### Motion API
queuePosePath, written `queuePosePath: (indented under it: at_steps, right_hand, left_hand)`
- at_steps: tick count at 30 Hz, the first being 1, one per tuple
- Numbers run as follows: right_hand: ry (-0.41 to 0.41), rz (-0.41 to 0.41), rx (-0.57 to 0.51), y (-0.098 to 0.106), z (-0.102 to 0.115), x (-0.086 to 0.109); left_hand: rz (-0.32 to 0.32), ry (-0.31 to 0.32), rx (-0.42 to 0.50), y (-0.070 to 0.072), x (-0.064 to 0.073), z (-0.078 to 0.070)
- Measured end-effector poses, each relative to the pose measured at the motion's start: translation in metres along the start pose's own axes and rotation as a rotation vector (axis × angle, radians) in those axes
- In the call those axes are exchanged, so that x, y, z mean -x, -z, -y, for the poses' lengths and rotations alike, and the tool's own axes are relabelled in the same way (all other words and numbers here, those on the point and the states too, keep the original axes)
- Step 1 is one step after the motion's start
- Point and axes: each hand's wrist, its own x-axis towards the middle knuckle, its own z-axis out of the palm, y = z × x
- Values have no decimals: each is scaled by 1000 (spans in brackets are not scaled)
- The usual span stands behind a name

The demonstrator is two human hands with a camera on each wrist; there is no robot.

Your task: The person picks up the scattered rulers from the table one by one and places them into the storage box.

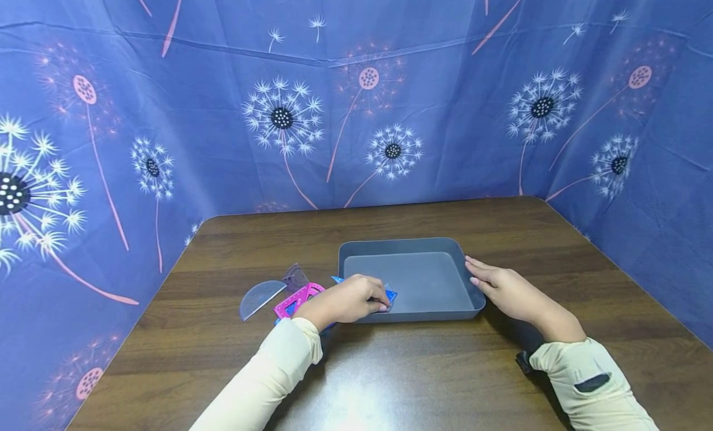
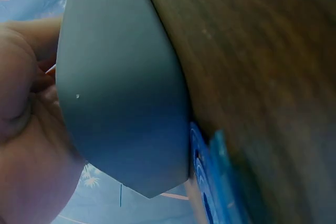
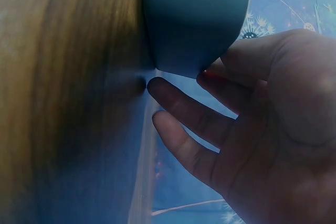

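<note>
In the head view, the left hand point(image 1: 352, 299) reaches over the near left part of a grey tray point(image 1: 434, 316). Its curled fingers pinch a blue set square point(image 1: 392, 295), mostly hidden by the hand, its corners showing on both sides. The right hand point(image 1: 509, 290) rests against the tray's right end, fingers fairly straight and touching the rim; the right wrist view shows them at a tray corner. Left of the tray lie a clear protractor point(image 1: 259, 296), a dark see-through ruler piece point(image 1: 295, 277) and a pink set square point(image 1: 292, 302).
Blue pieces point(image 2: 206, 177) lie on the table close to the tray's outer wall, partly under the pink ones. The brown wooden table point(image 1: 356, 363) ends at a blue dandelion-print cloth point(image 1: 345, 127) at the back and sides.
</note>
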Motion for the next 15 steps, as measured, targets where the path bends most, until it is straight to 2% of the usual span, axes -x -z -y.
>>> queuePosePath:
  at_steps: [6, 15]
  right_hand:
    - [-8, 4, -13, 1, 1, 0]
    - [-14, -2, -10, 0, 1, 1]
  left_hand:
    - [33, 25, 90, -1, -1, -5]
    - [95, 67, 112, -4, -1, -9]
